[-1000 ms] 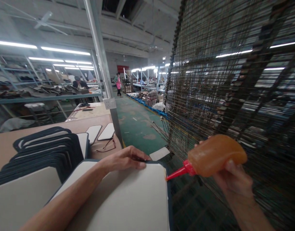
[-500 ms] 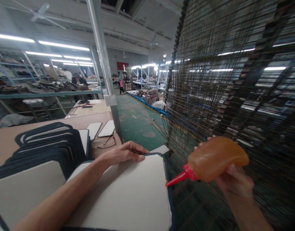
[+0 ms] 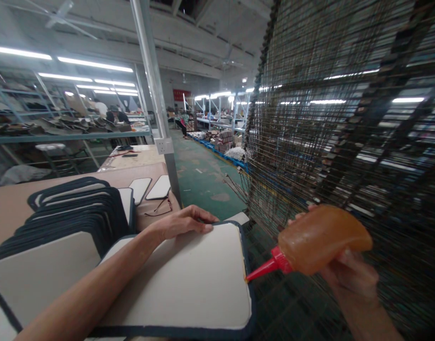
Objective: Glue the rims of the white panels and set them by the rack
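Note:
In the head view, a white panel with rounded corners and a dark blue border lies in front of me. My left hand grips its far edge, thumb on the white face and fingers over the border. My right hand is wrapped round a squeeze bottle of amber liquid, tilted with its red nozzle pointing down to the left. The nozzle tip touches the panel's right edge, where a thin yellowish line of glue runs along the border.
A leaning stack of similar blue-edged panels stands at left on the table. Two small white panels and a pair of glasses lie behind. A metal post rises there. A large wire rack stands close on the right.
The bottle's nozzle has moved a little toward me along the panel's right edge, and the yellowish line reaches further. My left hand keeps its hold. The view has shifted slightly.

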### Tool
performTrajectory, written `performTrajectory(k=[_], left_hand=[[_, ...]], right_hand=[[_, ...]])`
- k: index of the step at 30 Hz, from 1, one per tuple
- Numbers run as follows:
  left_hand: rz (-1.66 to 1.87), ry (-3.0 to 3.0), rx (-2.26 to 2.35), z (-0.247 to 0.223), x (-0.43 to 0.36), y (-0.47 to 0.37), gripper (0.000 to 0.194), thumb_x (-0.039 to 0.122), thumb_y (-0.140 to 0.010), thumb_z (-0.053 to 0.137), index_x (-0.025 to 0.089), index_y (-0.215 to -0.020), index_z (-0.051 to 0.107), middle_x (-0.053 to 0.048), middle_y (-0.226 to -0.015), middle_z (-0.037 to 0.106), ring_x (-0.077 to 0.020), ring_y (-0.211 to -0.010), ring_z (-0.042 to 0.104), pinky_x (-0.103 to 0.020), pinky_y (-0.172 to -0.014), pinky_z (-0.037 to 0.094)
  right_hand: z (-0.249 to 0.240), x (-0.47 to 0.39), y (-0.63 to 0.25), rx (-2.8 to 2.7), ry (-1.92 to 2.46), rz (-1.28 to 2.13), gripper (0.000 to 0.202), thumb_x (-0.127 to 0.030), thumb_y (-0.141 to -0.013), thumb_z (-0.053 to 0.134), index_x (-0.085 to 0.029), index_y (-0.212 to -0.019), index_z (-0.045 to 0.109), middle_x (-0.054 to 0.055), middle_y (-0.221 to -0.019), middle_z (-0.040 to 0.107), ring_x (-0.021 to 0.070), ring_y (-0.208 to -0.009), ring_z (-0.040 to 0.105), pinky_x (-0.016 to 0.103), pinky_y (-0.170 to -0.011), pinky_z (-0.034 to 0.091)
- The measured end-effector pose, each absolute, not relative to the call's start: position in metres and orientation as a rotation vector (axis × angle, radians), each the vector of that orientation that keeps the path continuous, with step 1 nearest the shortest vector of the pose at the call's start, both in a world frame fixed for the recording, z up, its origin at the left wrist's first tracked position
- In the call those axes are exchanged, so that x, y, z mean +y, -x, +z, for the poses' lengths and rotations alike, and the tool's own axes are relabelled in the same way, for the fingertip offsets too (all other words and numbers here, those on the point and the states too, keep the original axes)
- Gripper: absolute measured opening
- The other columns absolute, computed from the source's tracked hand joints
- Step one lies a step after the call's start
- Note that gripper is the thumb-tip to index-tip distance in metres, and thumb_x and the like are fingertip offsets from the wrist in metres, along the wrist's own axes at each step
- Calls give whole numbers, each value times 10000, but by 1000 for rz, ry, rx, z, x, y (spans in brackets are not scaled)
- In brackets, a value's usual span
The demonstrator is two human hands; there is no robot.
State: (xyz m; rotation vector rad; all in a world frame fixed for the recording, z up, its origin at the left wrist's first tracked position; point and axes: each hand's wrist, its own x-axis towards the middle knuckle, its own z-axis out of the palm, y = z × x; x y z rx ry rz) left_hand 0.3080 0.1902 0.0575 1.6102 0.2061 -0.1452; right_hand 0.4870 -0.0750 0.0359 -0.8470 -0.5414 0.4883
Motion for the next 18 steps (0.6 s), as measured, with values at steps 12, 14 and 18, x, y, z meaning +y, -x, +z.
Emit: performTrajectory(k=[12, 14, 18], left_hand=[[35, -1524, 379, 50, 203, -306, 247, 244, -677, 690, 163, -909, 711, -25, -777, 718, -118, -604, 614, -169, -529, 460], [39, -1503, 380, 48, 205, -306, 261, 242, -680, 686, 150, -923, 709, -42, -790, 720, -126, -598, 618, -177, -521, 461], [82, -1449, 353, 41, 211, -304, 321, 247, -702, 671, 144, -1006, 686, -62, -815, 719, -137, -592, 627, -194, -514, 465]], right_hand=[[36, -77, -479, -496, 870, 432, 586, -374, -611, 671, -253, -1168, 535, 113, -1116, 627, 328, -1074, 548, 547, -984, 327], [33, -79, -478, -455, 872, 405, 584, -356, -624, 666, -247, -1181, 526, 117, -1116, 626, 325, -1059, 557, 544, -986, 331], [23, -81, -475, -414, 927, 229, 479, -261, -676, 629, -309, -1146, 547, 50, -1097, 642, 278, -1018, 587, 506, -971, 376]])
